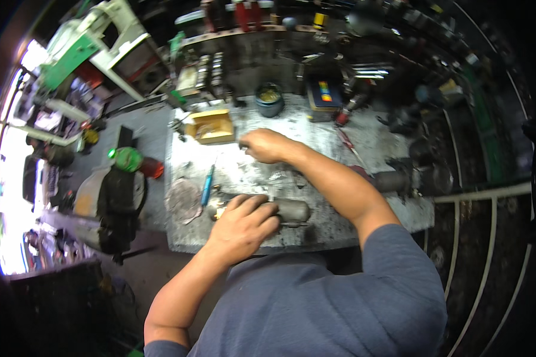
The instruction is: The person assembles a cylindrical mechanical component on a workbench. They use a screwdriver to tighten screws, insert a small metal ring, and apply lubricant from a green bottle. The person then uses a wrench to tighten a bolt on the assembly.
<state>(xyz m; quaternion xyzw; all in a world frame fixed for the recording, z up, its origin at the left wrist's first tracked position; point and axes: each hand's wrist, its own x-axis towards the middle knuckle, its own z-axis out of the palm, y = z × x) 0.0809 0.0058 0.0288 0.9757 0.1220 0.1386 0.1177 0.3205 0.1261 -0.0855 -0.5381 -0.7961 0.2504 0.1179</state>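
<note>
My left hand (244, 226) lies over a grey metal cylinder (294, 210) near the front of the worktable, its fingers bent across the top. That hand hides the cylinder's middle; the rounded right end shows. Farther off, my right hand (265, 146) is closed, fingertips pinched around something small and dark that I cannot make out. It hovers just right of an open yellow cardboard box (212, 127) with small contents. Left of the cylinder are a blue-handled screwdriver (208, 185) and a crumpled grey rag (184, 200).
A dark round tin (269, 100) and a dark box (324, 101) stand at the back. A red-handled screwdriver (346, 140) and a dark machine part (393, 181) lie to the right. A green-capped bottle (125, 158) is left of the table, beside a large grey machine (104, 202).
</note>
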